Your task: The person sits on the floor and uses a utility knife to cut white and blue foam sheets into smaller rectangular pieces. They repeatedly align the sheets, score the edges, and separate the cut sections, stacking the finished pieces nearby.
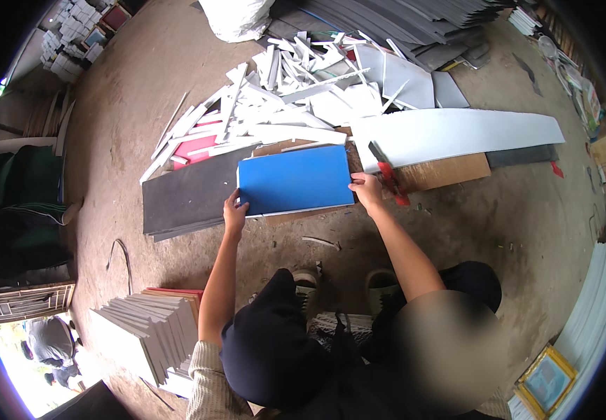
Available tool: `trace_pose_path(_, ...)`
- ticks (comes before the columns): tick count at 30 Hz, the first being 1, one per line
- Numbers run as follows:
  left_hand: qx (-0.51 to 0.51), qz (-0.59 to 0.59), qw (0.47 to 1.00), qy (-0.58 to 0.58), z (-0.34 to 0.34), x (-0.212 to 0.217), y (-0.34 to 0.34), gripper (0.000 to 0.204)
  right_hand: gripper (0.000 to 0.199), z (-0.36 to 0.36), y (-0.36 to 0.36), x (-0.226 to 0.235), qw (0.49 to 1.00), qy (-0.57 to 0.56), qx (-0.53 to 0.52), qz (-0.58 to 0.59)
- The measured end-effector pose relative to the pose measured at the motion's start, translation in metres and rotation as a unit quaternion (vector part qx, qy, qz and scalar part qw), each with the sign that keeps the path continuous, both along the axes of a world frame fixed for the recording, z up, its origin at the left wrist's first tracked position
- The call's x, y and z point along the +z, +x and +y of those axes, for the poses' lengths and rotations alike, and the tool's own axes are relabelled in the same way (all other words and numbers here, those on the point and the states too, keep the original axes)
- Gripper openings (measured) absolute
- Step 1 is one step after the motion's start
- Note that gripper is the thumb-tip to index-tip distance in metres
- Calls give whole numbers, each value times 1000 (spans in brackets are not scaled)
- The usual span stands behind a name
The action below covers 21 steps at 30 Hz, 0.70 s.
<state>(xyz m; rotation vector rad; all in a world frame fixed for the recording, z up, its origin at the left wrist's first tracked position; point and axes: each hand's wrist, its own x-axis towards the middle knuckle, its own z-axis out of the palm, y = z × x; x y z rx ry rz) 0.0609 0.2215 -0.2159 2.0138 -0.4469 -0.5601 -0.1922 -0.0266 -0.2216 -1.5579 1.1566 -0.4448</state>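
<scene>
Lower left, a stack of white boards point(122, 339); at centre, a blue board point(296, 178), the left hand point(233, 212) clasping its left edge, the right hand point(367, 190) pinching its right; right of it, a red-and-black tool point(389, 176); upper centre, white scraps point(296, 133); beyond, dark sheets point(401, 28)

The person's beige ribbed-knit left sleeve point(208, 371) is bunched in soft folds around the elbow, leaving the forearm, left hand point(233, 212) and right hand point(368, 190) bare; the right arm's upper part is lost in a beige blur. Loose, plain dark navy or black trousers point(275, 350) cover the legs, above pale greenish-grey, round-toed shoes point(306, 278) with darker shading over their uppers.
</scene>
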Motion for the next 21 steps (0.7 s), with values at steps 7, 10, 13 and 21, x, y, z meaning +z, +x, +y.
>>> trace_pose_path(7, -41, -101, 993, 51, -13, -2, -7, 54, 34, 1, -5, -12, 999, -38, -10, 22)
trace_pose_path(10, -58, -127, 987, 83, -5, -5, 5, 58, 35, 6, -3, -4, 999, -23, 12, 33)
trace_pose_path(13, -64, -144, 982, 100, -6, -8, 4, 60, 36, 2, -6, -8, 999, -25, 30, 34)
trace_pose_path(21, -89, -118, 984, 97, -12, -1, -5, 63, 37, -13, -13, -30, 999, -22, 32, 36)
